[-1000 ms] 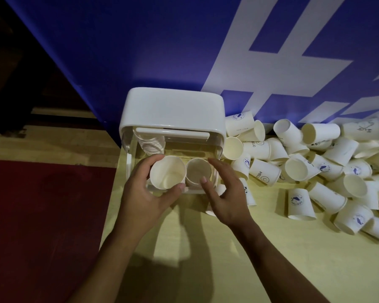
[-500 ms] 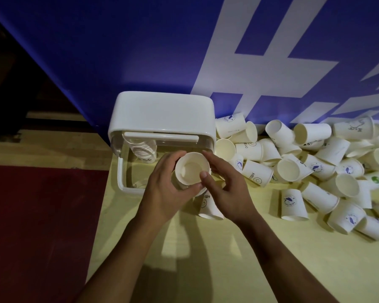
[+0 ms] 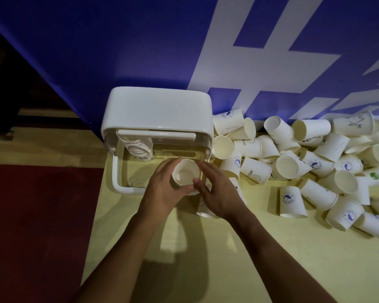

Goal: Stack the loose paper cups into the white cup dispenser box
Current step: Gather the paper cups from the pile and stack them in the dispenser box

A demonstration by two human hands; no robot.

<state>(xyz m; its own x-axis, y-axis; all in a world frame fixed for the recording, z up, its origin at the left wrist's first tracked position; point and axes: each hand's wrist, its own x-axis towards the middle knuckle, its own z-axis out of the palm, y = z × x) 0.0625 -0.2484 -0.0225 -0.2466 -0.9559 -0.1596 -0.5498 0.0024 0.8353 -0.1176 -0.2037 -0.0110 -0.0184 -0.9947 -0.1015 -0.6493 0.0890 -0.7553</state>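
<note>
Right now the cup (image 3: 186, 172) is standing mouth up between both hands, hanging over the near right corner of the open white box (image 3: 158, 112). The left hand (image 3: 162, 189) is wrapping its fingers and thumb round the cup's left side, so it is gripping the cup. The right hand (image 3: 219, 191) is closing on the cup too, pinching the right side of the rim between thumb and fingers. Two hands on one thin paper wall are probably serving to keep it round and level while it is being lined up. Whether it is a single cup or a few nested together I cannot tell.

Inside the box, at the far left, a stack (image 3: 139, 147) of nested cups is lying on its side, rims toward the person. I am judging that the held cup is heading for that stack, which is why it is being carried mouth up and low over the opening.

Just under the right hand another cup (image 3: 206, 207) is lying on the yellow table (image 3: 228, 259). Further right, a pile of loose cups (image 3: 315, 162) is sprawling along the blue banner (image 3: 96, 51), within easy reach. Most of the job is remaining, going by that pile. A red floor (image 3: 31, 215) is showing to the left.
</note>
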